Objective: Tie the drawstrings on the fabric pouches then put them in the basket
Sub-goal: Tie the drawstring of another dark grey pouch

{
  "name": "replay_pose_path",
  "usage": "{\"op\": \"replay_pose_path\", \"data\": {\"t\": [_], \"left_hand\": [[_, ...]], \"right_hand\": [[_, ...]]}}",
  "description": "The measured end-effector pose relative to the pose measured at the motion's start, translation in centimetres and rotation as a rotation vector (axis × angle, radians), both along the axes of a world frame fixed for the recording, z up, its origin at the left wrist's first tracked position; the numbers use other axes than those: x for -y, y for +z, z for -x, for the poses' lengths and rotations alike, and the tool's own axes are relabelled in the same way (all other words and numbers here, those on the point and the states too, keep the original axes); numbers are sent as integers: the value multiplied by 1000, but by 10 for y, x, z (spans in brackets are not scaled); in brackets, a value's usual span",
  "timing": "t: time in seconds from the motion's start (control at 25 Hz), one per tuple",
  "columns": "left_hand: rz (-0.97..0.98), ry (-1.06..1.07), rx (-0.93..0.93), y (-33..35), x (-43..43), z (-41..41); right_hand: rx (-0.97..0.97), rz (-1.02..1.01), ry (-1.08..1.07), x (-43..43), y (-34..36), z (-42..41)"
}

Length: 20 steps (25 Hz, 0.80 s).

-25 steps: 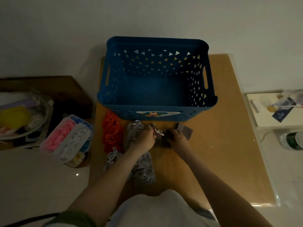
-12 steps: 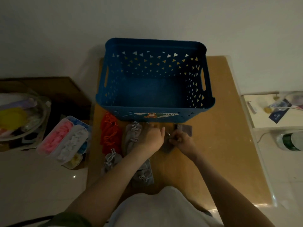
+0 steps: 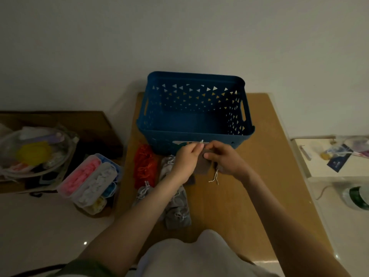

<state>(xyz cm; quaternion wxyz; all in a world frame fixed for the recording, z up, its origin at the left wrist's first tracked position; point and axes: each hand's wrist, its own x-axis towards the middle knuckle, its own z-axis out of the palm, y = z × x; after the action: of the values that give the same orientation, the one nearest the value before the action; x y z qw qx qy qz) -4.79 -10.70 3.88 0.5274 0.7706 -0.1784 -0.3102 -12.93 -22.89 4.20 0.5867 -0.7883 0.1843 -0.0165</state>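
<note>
A blue plastic basket [image 3: 196, 134] with triangular holes stands at the back of the wooden table, and nothing shows inside it. Just in front of it, both hands hold a small grey-brown pouch [image 3: 203, 166]. My left hand [image 3: 186, 159] pinches a pale drawstring end that sticks up by the basket's front wall. My right hand [image 3: 226, 159] grips the pouch's right side, and another drawstring [image 3: 214, 177] dangles below it. Several grey pouches [image 3: 176, 208] lie on the table under my left forearm. A heap of orange-red pouches [image 3: 143, 164] lies to their left.
The wooden table [image 3: 257, 176] has bare surface on its right half. Left of it, lower down, stand a compartment box [image 3: 89, 180] with pink and white items and a clear bag [image 3: 34, 150] of mixed things. A white side surface [image 3: 329, 166] with small items lies to the right.
Both hands have lifted the pouch a little off the table, closer to the basket's front wall. My left hand now pulls a drawstring end upward. The camera has tilted up.
</note>
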Motion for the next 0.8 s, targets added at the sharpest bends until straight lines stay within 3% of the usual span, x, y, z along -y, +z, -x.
{"op": "replay_pose_path", "data": {"t": [0.12, 0.2, 0.32, 0.52, 0.68, 0.8], "left_hand": [[146, 128, 36, 24, -12, -7], [240, 228, -37, 36, -21, -7], [347, 321, -188, 44, -31, -5], [415, 376, -249, 53, -37, -10], [737, 361, -595, 63, -39, -18], [831, 352, -646, 68, -41, -27]], "right_hand": [[67, -25, -26, -9, 31, -9], [83, -36, -62, -15, 44, -12], [38, 10, -34, -16, 56, -14], [-69, 121, 71, -9, 67, -13], [27, 135, -68, -3, 71, -12], [53, 271, -143, 4, 78, -16]]}}
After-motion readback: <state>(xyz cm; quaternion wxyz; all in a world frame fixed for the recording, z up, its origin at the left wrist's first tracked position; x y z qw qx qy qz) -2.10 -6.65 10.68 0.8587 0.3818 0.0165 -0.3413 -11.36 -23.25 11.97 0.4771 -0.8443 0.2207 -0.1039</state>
